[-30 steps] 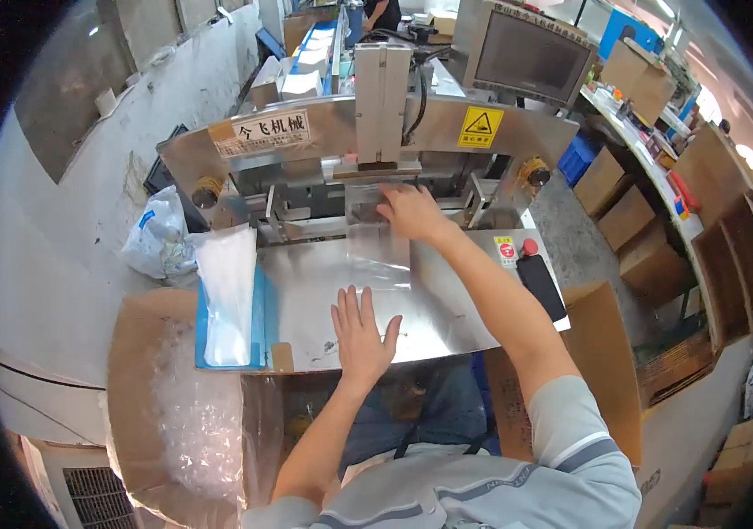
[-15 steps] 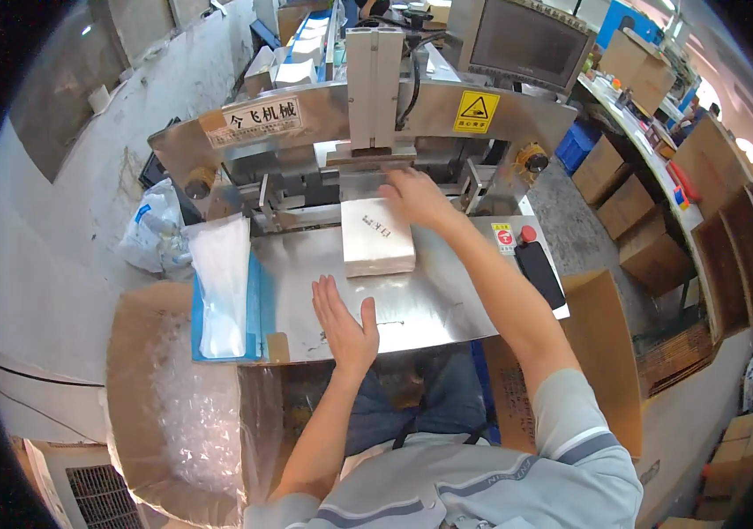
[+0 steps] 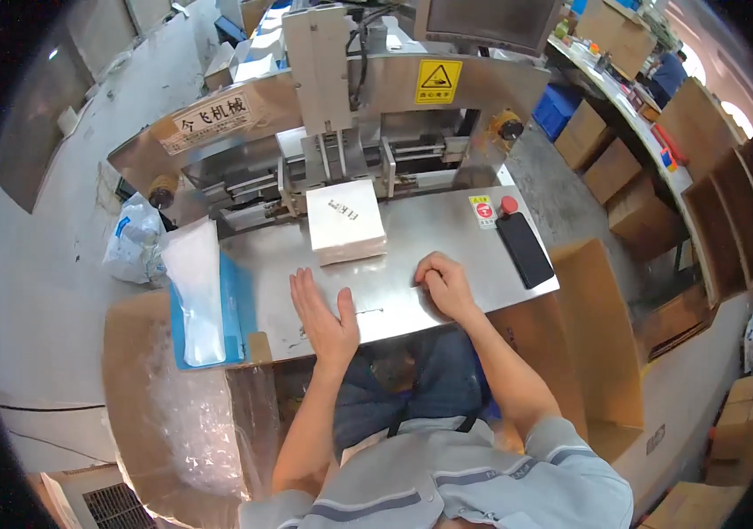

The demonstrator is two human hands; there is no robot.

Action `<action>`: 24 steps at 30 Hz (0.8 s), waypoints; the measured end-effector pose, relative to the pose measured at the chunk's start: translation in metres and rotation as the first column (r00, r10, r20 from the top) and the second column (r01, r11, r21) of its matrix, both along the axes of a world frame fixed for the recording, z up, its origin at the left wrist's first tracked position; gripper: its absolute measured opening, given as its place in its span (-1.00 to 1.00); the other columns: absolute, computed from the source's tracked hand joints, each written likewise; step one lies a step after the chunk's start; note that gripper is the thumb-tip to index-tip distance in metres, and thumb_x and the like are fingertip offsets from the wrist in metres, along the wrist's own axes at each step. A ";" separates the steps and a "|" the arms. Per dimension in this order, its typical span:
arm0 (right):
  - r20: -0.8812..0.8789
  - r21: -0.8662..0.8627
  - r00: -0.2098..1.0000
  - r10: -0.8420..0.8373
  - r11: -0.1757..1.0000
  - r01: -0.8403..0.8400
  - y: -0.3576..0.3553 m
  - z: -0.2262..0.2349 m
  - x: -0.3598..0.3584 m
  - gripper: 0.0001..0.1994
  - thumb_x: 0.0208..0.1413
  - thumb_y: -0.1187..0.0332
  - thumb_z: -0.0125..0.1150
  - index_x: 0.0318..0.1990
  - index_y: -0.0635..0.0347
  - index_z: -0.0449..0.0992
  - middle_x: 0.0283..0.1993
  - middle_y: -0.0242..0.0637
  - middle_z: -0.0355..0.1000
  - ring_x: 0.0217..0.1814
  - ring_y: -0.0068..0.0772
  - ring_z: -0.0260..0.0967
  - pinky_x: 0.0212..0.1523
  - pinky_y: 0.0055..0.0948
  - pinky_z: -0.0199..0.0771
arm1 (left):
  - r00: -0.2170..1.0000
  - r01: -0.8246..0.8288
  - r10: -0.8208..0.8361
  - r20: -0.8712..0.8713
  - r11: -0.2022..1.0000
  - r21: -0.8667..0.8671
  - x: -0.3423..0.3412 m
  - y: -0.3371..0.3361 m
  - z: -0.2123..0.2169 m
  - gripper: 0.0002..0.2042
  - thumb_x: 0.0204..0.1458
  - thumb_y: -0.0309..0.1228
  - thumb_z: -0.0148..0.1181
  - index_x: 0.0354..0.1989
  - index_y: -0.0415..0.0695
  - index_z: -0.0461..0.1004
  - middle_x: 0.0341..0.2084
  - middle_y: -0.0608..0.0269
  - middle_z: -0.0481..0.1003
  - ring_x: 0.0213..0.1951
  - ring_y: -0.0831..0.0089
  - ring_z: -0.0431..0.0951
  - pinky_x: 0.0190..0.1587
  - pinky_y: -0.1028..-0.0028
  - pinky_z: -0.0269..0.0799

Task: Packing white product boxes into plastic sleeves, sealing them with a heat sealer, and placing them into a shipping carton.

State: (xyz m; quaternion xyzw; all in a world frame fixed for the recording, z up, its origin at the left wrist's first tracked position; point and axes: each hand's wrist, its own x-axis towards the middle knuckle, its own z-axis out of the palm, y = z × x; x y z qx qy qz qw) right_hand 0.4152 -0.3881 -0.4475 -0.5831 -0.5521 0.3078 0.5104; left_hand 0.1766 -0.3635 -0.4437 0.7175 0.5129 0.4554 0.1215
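Resting flat on the steel table (image 3: 447, 225), our left hand (image 3: 323, 310) lies palm down with the fingers spread and holds nothing. Our right hand (image 3: 444, 284) sits just to the right of it, fingers curled under loosely, touching the table and also gripping nothing. Beyond both hands, a little ahead of the left one, the white packet (image 3: 345, 220) lies at the mouth of the machine (image 3: 350, 97). Left of our left hand we see a stack of clear bags (image 3: 195, 291) on a blue tray (image 3: 237, 304). Right of our right hand lies a black phone (image 3: 524, 249).
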 end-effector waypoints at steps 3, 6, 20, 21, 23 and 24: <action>-0.084 -0.053 0.994 0.074 0.995 -0.079 -0.001 0.003 0.002 -0.84 0.14 0.55 -0.03 -0.33 0.35 0.53 -0.31 -0.18 0.50 -0.29 -0.34 0.46 -0.18 -0.36 0.47 | 1.000 0.010 -0.009 0.025 0.999 -0.032 -0.001 0.002 -0.002 -0.37 0.22 -0.31 0.11 0.37 -0.41 0.06 0.34 -0.32 0.13 0.41 -0.23 0.03 0.42 0.00 -0.05; -0.206 -0.085 0.978 0.000 0.996 -0.018 0.006 0.009 -0.006 -0.79 0.29 0.47 -0.02 -0.08 0.31 0.56 -0.18 -0.30 0.52 -0.25 -0.55 0.44 -0.22 -0.54 0.47 | 0.962 0.037 0.016 0.272 0.982 -0.187 -0.002 0.012 0.004 -0.38 0.27 -0.27 0.05 0.37 -0.41 0.06 0.34 -0.33 0.14 0.40 -0.17 0.10 0.42 0.12 0.01; -0.358 -0.076 0.924 0.132 0.983 -0.170 0.067 0.041 -0.047 -0.43 0.26 0.15 0.23 0.28 0.38 0.33 0.10 -0.09 0.50 0.17 -0.30 0.42 0.18 -0.36 0.37 | 0.756 0.229 0.162 0.634 0.843 -0.487 0.008 0.094 0.045 -0.57 0.04 -0.13 0.42 -0.20 -0.27 0.47 -0.33 0.22 0.48 -0.31 0.52 0.42 -0.22 0.52 0.34; -0.419 -0.085 0.901 0.109 0.984 -0.159 0.058 0.040 -0.045 -0.44 0.24 0.18 0.26 0.28 0.37 0.34 0.13 -0.11 0.49 0.17 -0.30 0.41 0.19 -0.35 0.37 | 0.729 0.260 0.168 0.663 0.829 -0.496 0.007 0.086 0.047 -0.61 0.01 -0.18 0.44 -0.26 -0.24 0.45 -0.33 0.22 0.48 -0.31 0.53 0.43 -0.21 0.52 0.35; -0.572 -0.128 0.812 0.117 0.965 -0.228 0.036 0.054 -0.035 -0.35 0.16 0.22 0.36 0.33 0.32 0.29 0.27 -0.07 0.38 0.28 -0.24 0.34 0.29 -0.27 0.31 | 0.723 0.359 0.084 0.686 0.803 -0.476 -0.010 0.071 0.037 -0.65 -0.07 -0.36 0.50 -0.27 -0.20 0.42 -0.35 0.26 0.48 -0.28 0.55 0.44 -0.20 0.52 0.36; -0.483 -0.135 0.872 0.077 0.978 -0.161 0.025 0.051 -0.027 -0.30 0.13 0.22 0.39 0.36 0.29 0.24 0.32 -0.07 0.32 0.35 -0.24 0.27 0.34 -0.26 0.26 | 0.745 0.403 0.029 0.667 0.777 -0.484 -0.016 0.062 0.031 -0.65 -0.09 -0.40 0.51 -0.26 -0.20 0.41 -0.35 0.28 0.48 -0.27 0.56 0.45 -0.20 0.52 0.37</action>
